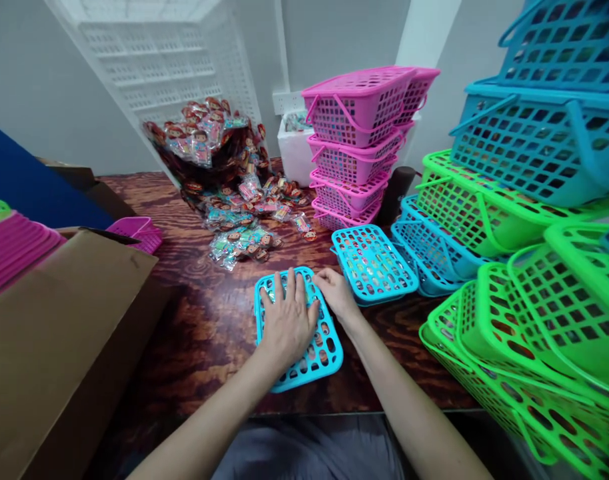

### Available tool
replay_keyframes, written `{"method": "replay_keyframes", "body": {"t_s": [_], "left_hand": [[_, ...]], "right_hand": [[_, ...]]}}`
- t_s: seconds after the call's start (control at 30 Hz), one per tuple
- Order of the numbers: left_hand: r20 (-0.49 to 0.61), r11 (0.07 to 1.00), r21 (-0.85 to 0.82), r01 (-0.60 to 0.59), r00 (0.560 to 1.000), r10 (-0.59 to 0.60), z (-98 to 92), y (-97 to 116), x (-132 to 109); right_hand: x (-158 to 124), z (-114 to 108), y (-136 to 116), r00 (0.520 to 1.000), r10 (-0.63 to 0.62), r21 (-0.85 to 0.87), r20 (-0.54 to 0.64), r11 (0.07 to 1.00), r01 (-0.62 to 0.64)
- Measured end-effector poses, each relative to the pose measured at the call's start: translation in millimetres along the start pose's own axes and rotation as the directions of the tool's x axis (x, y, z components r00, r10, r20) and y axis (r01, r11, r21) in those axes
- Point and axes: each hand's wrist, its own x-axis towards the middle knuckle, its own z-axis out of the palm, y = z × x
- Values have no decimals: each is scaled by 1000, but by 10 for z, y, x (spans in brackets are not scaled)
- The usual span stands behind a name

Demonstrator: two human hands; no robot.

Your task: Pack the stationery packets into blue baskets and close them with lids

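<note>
A blue basket with its holed lid on [326, 359] lies in front of me on the dark wood-grain table [204, 347]. My left hand [287, 323] rests flat on the lid with its fingers spread. At the lid's upper right edge is my right hand [336, 291], its fingers bent together against the rim; whether they grip the rim is hidden. Small packets show through the lid's holes. Just to the right sits another lidded blue basket [377, 263], which neither hand touches.
Packets [244, 243] spill from a tilted white crate [149, 60]. Pink baskets [344, 120] are stacked behind. Green baskets [539, 333] and large blue ones [534, 143] pile up at right. On the left stands a cardboard box [59, 340] beside pink lids [19, 253].
</note>
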Motion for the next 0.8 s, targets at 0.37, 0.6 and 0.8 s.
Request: {"method": "replay_keyframes", "body": {"t_s": [0.37, 0.6, 0.8], "left_hand": [[-51, 999, 34, -13, 999, 15, -10, 5, -49], [-70, 993, 114, -28, 997, 36, 9, 5, -58], [-75, 992, 117, -35, 996, 44, 22, 6, -50]], "right_hand": [[-418, -180, -22, 999, -16, 58, -52, 998, 19], [-1372, -442, -49, 968, 216, -88, 126, 975, -206], [-1436, -277, 54, 941, 281, 362, 187, 871, -332]]}}
